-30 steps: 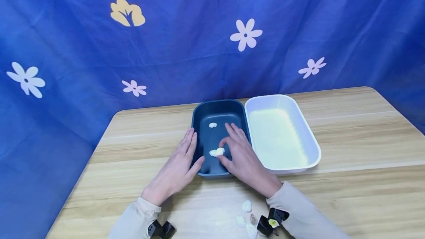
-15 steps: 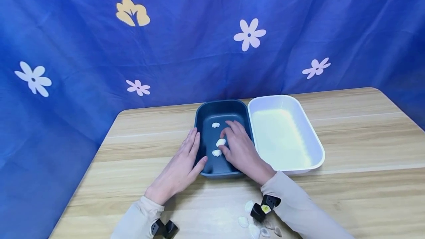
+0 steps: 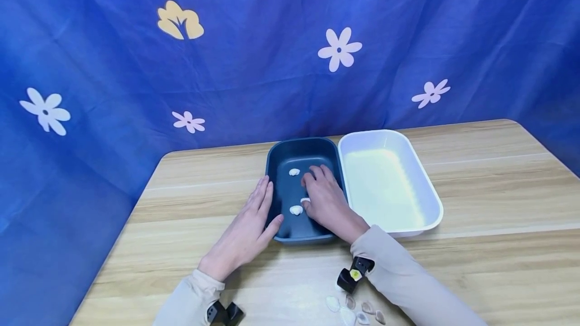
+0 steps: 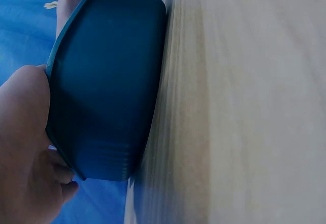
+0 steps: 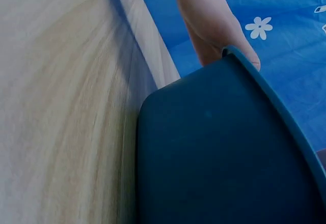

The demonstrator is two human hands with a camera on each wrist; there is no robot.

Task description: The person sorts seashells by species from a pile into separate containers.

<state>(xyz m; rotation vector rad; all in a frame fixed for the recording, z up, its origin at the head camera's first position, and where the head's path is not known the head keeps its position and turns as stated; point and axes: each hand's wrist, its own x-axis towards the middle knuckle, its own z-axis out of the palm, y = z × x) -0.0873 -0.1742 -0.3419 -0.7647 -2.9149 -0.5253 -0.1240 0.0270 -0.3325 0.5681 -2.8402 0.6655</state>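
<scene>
My left hand (image 3: pixel 244 233) lies along the left rim of a dark blue tray (image 3: pixel 303 239), fingers straight, thumb at the near corner. In the left wrist view, that hand (image 4: pixel 30 147) touches the tray's rim. My right hand (image 3: pixel 328 200) reaches into the tray with bent fingers. Between its thumb and index finger is a white seashell (image 3: pixel 305 199), mostly hidden by the hand. Just nearer lies a second white seashell (image 3: pixel 296 210), and a third seashell (image 3: pixel 294 172) sits farther back. The right wrist view mainly shows the tray's outer wall (image 5: pixel 214 147), not the right fingertips.
A white tray (image 3: pixel 438 215) stands directly right of the dark one. Several loose seashells (image 3: pixel 348 316) lie on the wooden table (image 3: pixel 498 205) near its front, beside the right forearm. A blue flowered curtain (image 3: pixel 272 54) hangs behind the table.
The right hand first shifted its shell away from the nearest one, toward the back; the shell has since come slightly nearer and is more covered. The left hand stays on the rim.
</scene>
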